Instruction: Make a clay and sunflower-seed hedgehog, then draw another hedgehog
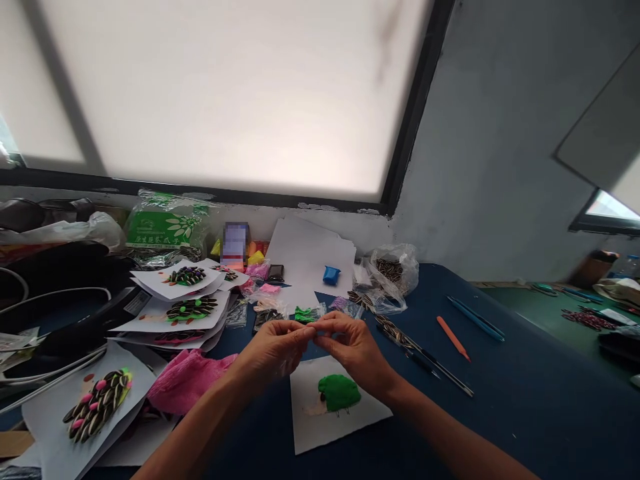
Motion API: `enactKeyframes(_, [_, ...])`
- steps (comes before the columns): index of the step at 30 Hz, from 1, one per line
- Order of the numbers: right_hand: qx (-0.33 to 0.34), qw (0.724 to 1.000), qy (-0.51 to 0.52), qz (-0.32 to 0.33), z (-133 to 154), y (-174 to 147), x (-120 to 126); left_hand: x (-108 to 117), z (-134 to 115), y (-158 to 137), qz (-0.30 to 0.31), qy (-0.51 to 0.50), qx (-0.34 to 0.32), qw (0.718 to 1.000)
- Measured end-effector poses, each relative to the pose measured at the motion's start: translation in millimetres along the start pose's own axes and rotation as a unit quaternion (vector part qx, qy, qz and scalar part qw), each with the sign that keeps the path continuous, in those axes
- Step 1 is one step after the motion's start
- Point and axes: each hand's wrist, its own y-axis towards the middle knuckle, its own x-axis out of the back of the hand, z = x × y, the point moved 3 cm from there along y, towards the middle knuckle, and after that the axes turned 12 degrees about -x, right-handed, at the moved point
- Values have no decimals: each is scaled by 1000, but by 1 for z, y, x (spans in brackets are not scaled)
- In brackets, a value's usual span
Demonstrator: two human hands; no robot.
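While the left hand (283,343) and right hand (345,339) meet, thumbs and fingers pinched together, I cannot tell whether they grip anything. Just below them, a white paper sheet (325,430) bearing a green clay animal body (343,392) lies on the blue table (520,393), near striped sunflower seeds (395,330).

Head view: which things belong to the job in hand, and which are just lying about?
Likely part of the job: white sheet, green shape on it, loose seeds.
Probably just lying about: pink cloth, white cable.
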Motion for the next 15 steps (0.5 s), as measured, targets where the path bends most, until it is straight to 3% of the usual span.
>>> enactKeyframes(4, [-40,999,0,-11,-5,1,2,4,-2,3,-14,-15,-14,1000])
enactKeyframes(8, [-62,997,3,-47,-2,1,8,3,-5,2,22,-1,1,1000])
enactKeyframes(12, [-68,997,-10,-22,1,0,6,0,-4,-1,46,19,31,998])
enactKeyframes(15, [-66,998,-9,-10,3,-1,3,1,-3,-1,57,46,1,997])
